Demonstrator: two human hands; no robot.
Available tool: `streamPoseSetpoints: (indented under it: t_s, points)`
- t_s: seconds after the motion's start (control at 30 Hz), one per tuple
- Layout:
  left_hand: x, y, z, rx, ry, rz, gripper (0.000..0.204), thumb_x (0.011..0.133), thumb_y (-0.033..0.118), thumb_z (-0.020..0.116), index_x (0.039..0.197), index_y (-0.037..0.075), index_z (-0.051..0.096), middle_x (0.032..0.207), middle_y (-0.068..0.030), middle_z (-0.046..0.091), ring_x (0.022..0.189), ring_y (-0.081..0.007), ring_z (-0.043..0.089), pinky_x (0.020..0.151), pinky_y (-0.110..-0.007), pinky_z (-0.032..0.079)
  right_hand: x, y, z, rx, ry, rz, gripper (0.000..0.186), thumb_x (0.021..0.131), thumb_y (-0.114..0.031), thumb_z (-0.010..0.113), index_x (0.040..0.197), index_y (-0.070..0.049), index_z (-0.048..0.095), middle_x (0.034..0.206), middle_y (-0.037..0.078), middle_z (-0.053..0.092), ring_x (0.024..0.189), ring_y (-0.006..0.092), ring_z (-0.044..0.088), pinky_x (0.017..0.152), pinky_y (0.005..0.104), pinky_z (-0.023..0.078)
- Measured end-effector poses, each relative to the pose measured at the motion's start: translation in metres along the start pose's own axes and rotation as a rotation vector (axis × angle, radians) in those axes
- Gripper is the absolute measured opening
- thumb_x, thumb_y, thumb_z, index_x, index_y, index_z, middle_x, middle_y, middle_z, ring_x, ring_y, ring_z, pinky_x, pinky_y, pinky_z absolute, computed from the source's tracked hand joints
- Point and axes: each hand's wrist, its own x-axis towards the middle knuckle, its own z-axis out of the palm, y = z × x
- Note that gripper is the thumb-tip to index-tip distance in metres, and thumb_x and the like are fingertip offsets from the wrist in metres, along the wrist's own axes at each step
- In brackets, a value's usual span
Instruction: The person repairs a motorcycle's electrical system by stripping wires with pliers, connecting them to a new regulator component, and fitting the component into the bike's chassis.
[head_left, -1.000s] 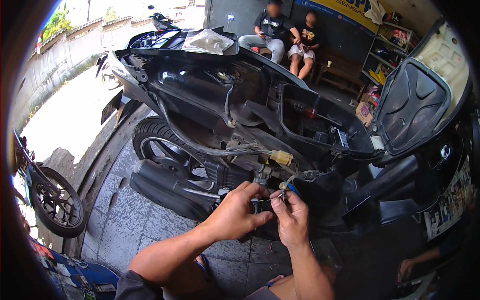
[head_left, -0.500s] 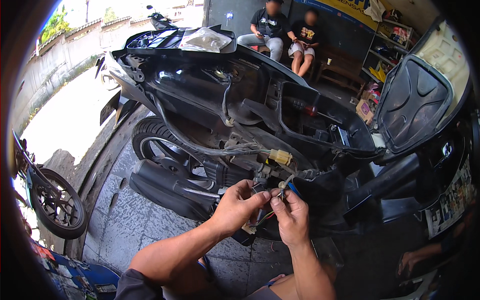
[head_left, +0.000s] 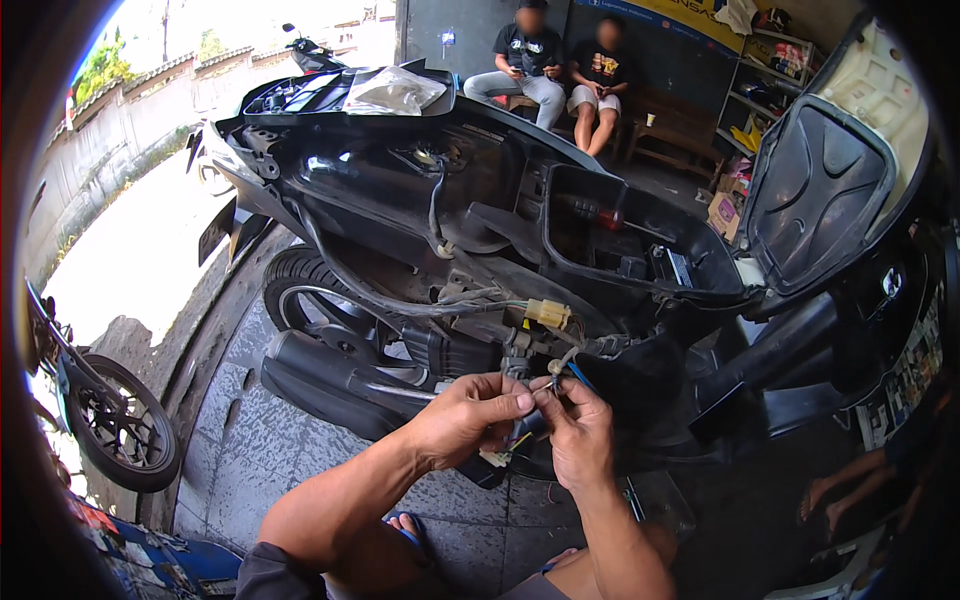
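In front of the stripped scooter point(head_left: 330, 180), my two hands meet fingertip to fingertip. My right hand point(head_left: 578, 435) is closed in a pinch on thin wires point(head_left: 557, 384) that come down from the harness. My left hand point(head_left: 468, 415) is also closed, thumb against fingers, right beside it; what lies in its pinch is too small to make out. Just above them a cream connector point(head_left: 547, 313) sits on the grey wiring harness point(head_left: 420, 300). Below the left fingers hangs a white connector point(head_left: 495, 458) with coloured wires. A blue wire point(head_left: 582, 376) curves by my right fingertips.
The open storage box point(head_left: 640, 230) holds a red-handled screwdriver point(head_left: 610, 219); the raised seat point(head_left: 830, 190) stands at the right. A rear wheel point(head_left: 300, 290) and black engine cover point(head_left: 320, 385) lie left of my hands. Two people sit on a bench point(head_left: 670, 150) behind.
The whole view has shifted slightly, so the scooter sits a little further left. My hands stay pinched together at the wires, with only small finger movement.
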Motion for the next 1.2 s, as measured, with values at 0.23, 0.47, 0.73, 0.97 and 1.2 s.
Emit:
streamPoseSetpoints:
  t_s: [0.23, 0.47, 0.73, 0.97, 1.2]
  points:
    - [0.008, 0.008, -0.003, 0.156, -0.015, 0.02, 0.015, 0.089, 0.015, 0.075, 0.093, 0.006, 0.063, 0.073, 0.0031, 0.058, 0.06, -0.0048, 0.051, 0.051, -0.021, 0.038, -0.005, 0.003, -0.002, 0.031, 0.042, 0.025, 0.013, 0.093, -0.009, 0.071, 0.101, 0.001, 0.067, 0.093, -0.001, 0.066, 0.084, 0.0042, 0.059, 0.076, 0.0197, 0.048]
    - [-0.002, 0.002, 0.006, 0.716, 0.224, 0.302, 0.014, 0.096, 0.013, 0.067, 0.092, 0.001, 0.062, 0.077, 0.0021, 0.06, 0.071, -0.0051, 0.052, 0.06, -0.024, 0.043, -0.012, -0.001, 0.003, 0.181, -0.07, 0.088, 0.021, 0.092, -0.006, 0.071, 0.109, 0.0, 0.061, 0.099, 0.0, 0.063, 0.09, 0.0039, 0.056, 0.081, 0.0194, 0.046]
    - [-0.002, -0.011, 0.01, 0.555, 0.296, 0.428, 0.009, 0.097, 0.008, 0.064, 0.094, 0.0, 0.059, 0.083, -0.0012, 0.063, 0.077, -0.005, 0.054, 0.067, -0.023, 0.046, -0.011, 0.01, 0.003, -0.07, -0.067, 0.05, 0.027, 0.091, -0.011, 0.074, 0.11, 0.001, 0.06, 0.098, 0.001, 0.062, 0.089, 0.0059, 0.058, 0.078, 0.021, 0.048]
    - [0.004, -0.013, 0.009, 0.104, 0.274, 0.246, 0.013, 0.094, 0.009, 0.065, 0.088, 0.004, 0.055, 0.068, -0.0006, 0.053, 0.049, -0.0059, 0.042, 0.042, -0.023, 0.032, -0.007, 0.024, 0.008, -0.093, 0.02, -0.112, 0.015, 0.096, -0.01, 0.067, 0.109, -0.001, 0.065, 0.098, -0.001, 0.063, 0.089, 0.0062, 0.057, 0.08, 0.0226, 0.047]
    - [0.001, -0.008, 0.013, -0.213, 0.177, 0.048, 0.013, 0.093, 0.01, 0.065, 0.088, 0.005, 0.055, 0.064, 0.0005, 0.05, 0.045, -0.0051, 0.037, 0.037, -0.023, 0.026, -0.001, 0.04, 0.011, 0.236, 0.068, -0.093, 0.02, 0.095, -0.007, 0.067, 0.114, -0.002, 0.064, 0.105, 0.003, 0.066, 0.097, 0.0093, 0.06, 0.09, 0.0253, 0.047]
